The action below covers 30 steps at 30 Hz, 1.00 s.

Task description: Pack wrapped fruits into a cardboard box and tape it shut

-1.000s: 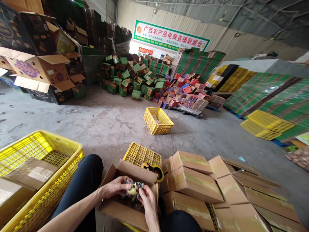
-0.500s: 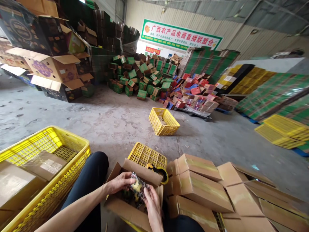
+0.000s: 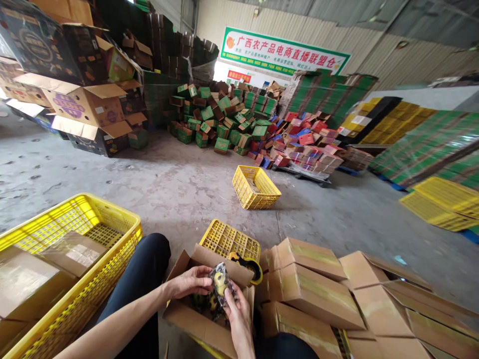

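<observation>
Clear packet (image 3: 220, 281) held up over an open carton (image 3: 202, 329)

A seated person in dark trousers (image 3: 145, 269) has the clear packet between both hands, just above the near carton's open top. Something yellowish and rounded shows through the crinkled plastic. The right hand (image 3: 239, 310) grips it, thumb across the front and fingers behind. The left hand (image 3: 196, 280) is at the packet's left edge with its thumb and fingers drawn together; whether they pinch the plastic, I cannot tell. Inside the carton lie more yellow and dark pieces (image 3: 212, 302), partly hidden.

Just beyond the carton is a yellow slatted crate (image 3: 226, 238), with a black and yellow tape dispenser (image 3: 245, 262) by its near right corner. To the near left, a large yellow crate (image 3: 93, 291) holds taped boxes (image 3: 26, 284). To the near right, brown boxes (image 3: 318, 294) are stacked close together. Farther off, a small yellow basket (image 3: 247, 195) sits on the concrete floor (image 3: 179, 184). At the far side, green boxes (image 3: 222, 145) and red ones (image 3: 306, 139) are heaped below a banner (image 3: 284, 52).
</observation>
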{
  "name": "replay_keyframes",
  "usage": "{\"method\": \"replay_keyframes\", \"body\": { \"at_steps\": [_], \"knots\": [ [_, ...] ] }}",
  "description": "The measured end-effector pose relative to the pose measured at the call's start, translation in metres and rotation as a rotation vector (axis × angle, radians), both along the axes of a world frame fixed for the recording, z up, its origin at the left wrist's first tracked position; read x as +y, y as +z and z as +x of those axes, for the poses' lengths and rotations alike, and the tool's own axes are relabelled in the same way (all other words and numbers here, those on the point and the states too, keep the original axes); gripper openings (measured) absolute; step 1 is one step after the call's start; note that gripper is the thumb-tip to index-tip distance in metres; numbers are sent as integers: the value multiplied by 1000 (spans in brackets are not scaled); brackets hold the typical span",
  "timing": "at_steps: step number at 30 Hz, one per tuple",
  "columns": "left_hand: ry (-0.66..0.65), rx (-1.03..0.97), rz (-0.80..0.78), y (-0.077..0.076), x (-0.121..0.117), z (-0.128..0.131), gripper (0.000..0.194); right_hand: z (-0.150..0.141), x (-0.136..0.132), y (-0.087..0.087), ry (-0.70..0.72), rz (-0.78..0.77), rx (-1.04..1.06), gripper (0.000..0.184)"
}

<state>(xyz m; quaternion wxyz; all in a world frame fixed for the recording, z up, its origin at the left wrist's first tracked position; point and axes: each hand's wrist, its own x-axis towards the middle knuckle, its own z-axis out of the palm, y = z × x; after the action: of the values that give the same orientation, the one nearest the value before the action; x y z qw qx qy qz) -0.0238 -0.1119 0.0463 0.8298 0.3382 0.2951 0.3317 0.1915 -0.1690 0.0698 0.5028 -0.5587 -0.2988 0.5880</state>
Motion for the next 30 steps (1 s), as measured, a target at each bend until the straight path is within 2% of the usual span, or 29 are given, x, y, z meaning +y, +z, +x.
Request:
{"method": "replay_keyframes", "body": {
  "at_steps": [3,8,11,18,25,30],
  "knots": [
    [-73,2,1,0,-2,0,51,-1,0,5,69,-2,48,64],
    [-8,-4,-57,-1,0,-2,50,-2,0,13,223,24,36,66],
    [18,2,-82,-3,2,-2,48,-1,1,8,205,12,-20,71],
    [7,27,-31,-6,-1,2,46,4,3,-5,24,-71,-15,77],
    [-5,45,37,-16,-2,3,46,-2,-3,-4,170,-84,-31,68],
    [17,-38,10,-12,-2,3,61,-2,-2,-2,196,-50,-43,55]
  ]
}}
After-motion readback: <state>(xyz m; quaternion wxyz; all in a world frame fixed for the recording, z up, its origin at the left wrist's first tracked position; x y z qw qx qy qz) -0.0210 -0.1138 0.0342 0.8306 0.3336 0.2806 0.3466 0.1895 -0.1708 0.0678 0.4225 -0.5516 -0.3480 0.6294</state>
